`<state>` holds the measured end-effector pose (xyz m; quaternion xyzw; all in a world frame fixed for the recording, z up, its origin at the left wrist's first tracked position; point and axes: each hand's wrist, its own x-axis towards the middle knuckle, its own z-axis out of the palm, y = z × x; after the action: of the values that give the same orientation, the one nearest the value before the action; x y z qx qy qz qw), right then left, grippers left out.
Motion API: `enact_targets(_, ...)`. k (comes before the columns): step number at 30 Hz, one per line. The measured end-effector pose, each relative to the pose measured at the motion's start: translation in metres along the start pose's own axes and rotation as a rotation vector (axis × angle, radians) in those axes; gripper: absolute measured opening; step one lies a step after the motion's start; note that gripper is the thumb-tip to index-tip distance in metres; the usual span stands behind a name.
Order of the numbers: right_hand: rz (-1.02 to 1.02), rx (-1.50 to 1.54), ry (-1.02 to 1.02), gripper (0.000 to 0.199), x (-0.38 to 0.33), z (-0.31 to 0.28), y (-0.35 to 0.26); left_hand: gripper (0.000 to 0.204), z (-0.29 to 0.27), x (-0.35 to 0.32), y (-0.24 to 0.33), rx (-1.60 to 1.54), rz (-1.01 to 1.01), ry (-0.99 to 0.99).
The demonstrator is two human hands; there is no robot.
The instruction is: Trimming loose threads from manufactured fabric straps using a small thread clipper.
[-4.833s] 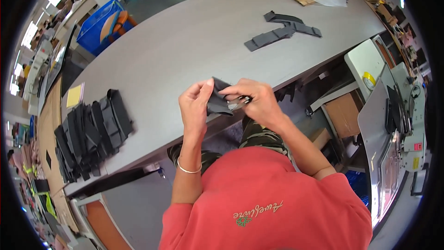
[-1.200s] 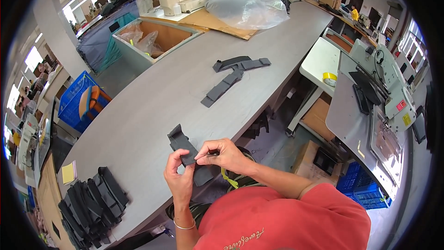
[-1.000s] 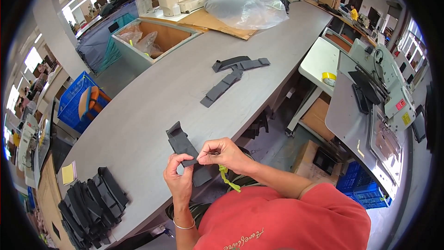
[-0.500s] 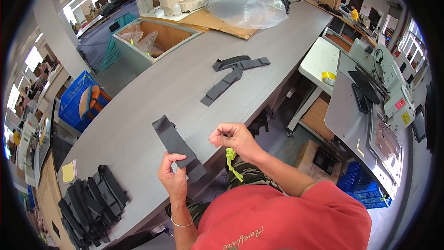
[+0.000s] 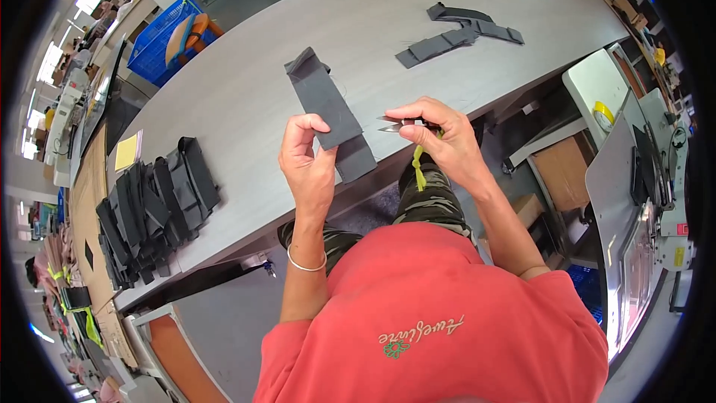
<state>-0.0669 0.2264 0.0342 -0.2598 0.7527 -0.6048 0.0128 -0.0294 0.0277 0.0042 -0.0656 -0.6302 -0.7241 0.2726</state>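
At the far left, a stack of dark fabric pieces (image 5: 153,209) lies on the grey surface (image 5: 239,97). Your left hand (image 5: 307,164) has its fingers pinching a long dark fabric strip (image 5: 328,112) that stretches away over the surface. Your right hand (image 5: 440,138) has its fingers closed around small metal snips (image 5: 395,124) with a yellow cord, blades just beside the strip. More dark pieces (image 5: 459,30) lie further right.

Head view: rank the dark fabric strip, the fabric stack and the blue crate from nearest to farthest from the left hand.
1. Dark fabric strip: held in the left hand.
2. Fabric stack: on the table, farther left.
3. Blue crate: beyond the table's far edge.
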Motion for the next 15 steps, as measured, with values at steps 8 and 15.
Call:
enact_targets(8,-0.184,-0.198,0.045,0.018,0.003,0.017,-0.007,0.021,-0.001,-0.006,-0.001,-0.003,-0.047,-0.011)
enact_targets(15,-0.200,-0.242,0.082,0.014,0.008,0.015,0.000,0.019,-0.001,-0.004,-0.004,-0.022,-0.072,-0.025)
